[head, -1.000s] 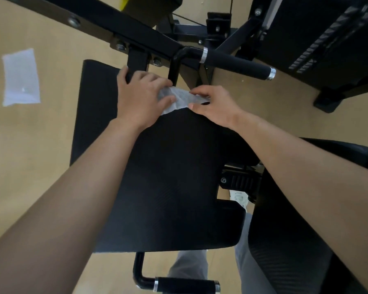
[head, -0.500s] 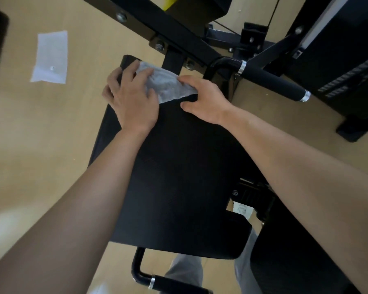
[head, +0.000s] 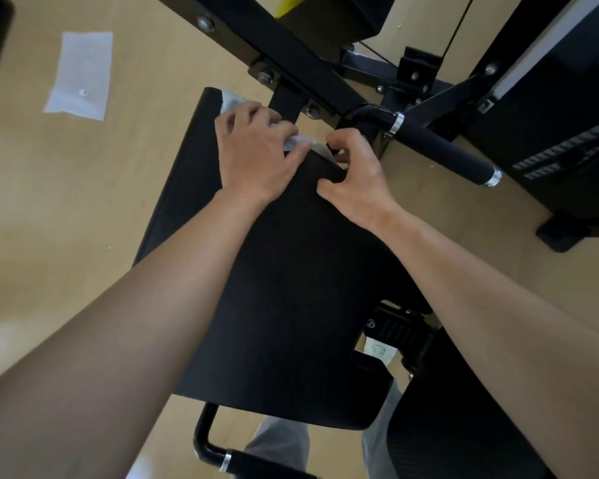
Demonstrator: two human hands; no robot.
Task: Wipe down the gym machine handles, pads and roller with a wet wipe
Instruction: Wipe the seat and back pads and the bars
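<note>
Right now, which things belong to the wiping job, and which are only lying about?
Job: wet wipe; left hand and right hand gripping it; black pad; foam handle.
Lying about: clear plastic bag on the floor.

Tan floor (head: 66, 202) carries what looks like a clear plastic bag (head: 80, 74) and the machine's black foot (head: 564, 233).
</note>
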